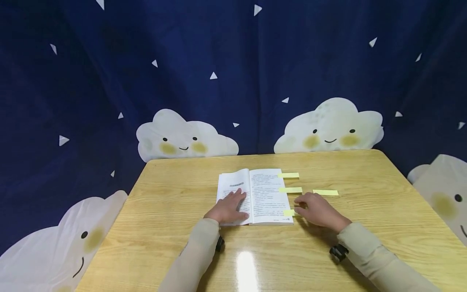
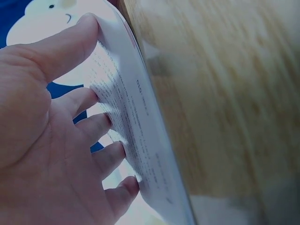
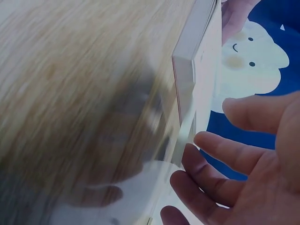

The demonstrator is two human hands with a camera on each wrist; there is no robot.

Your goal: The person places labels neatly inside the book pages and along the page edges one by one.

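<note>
Now the book (image 1: pixel 268 198) lies open on the surface (image 1: pixel 175 182), with wide wood on both sides. The left hand (image 1: pixel 229 207) spreads on its left page (image 1: pixel 226 178); the right hand (image 1: pixel 316 210), thumb and fingers apart, is by the nearest of three yellow strips (image 1: pixel 290 190) poking past the book's right edge. A fourth strip (image 1: pixel 326 192) lies farther right.

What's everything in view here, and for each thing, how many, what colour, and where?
Book: one, white pages, open on the table.
Strips: four, yellow; three along the book's right edge, one farther right on the table.
Table: one, light wood, under the book.
Curtain: one, dark blue, behind the table.
Clouds: four, white, on the curtain.
Triangles: many, white, scattered over the curtain.
Black devices: two, one at each wrist.
Sleeves: two, beige, on the forearms.
Left hand: one, bare, on the book's left side.
Right hand: one, bare, by the lowest strip.
</note>
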